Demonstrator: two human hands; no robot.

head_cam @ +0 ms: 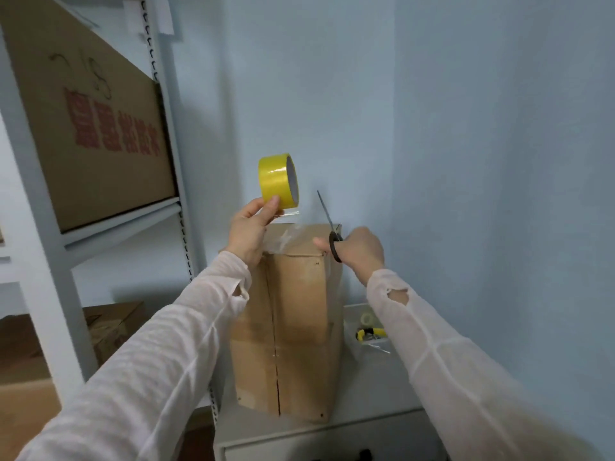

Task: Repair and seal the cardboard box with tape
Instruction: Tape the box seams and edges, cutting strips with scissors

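Shelf carton [90, 128]: red print too blurred to read; the cardboard box [299, 327] stands upright on the white cabinet [382, 387] by the wall. Clear tape [286, 236] sits on its top edge, but the long front seam looks untaped, so early stage. Left hand [248, 231] grips the yellow tape roll [278, 181] above it; right hand [361, 249] grips scissors [327, 214], blades up.

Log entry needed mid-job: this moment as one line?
left hand: holds tape roll | right hand: grips scissors, blades up | cardboard box: upright on cabinet, clear tape on top
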